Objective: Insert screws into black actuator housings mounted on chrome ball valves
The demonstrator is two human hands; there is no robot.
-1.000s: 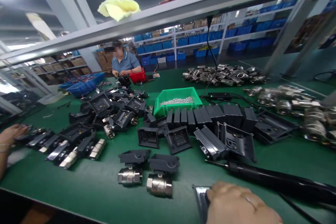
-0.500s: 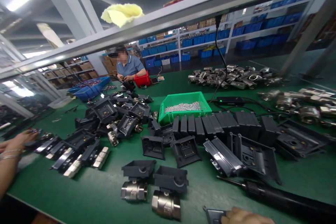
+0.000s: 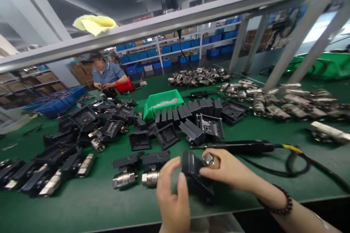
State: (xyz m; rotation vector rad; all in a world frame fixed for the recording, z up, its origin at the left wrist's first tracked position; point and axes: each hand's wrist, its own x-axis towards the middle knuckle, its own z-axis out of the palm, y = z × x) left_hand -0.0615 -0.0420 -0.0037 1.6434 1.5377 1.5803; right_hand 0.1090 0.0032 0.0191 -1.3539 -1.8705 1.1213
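Observation:
Both my hands hold one valve assembly (image 3: 195, 176) over the near edge of the green table (image 3: 109, 204): a dark plastic housing with a silver metal valve body at its right. My left hand (image 3: 172, 196) grips the housing from below, thumb and finger raised round it. My right hand (image 3: 229, 169) is closed over the metal end. Two finished valves with dark housings (image 3: 139, 169) stand just left of my hands. A black electric screwdriver (image 3: 240, 147) lies on the table just beyond my right hand.
A green bin of screws (image 3: 161, 103) stands mid-table, with dark housings (image 3: 191, 120) lined up before it. More assemblies (image 3: 49, 167) lie at left. Piles of metal valves (image 3: 273, 98) spread at right and back. A seated person (image 3: 105, 74) works at the far end beside a red bin.
The view swung right and down. My left hand left the parts at far left and came to the middle. My right hand lifted the assembly off the table; both hands now grip it.

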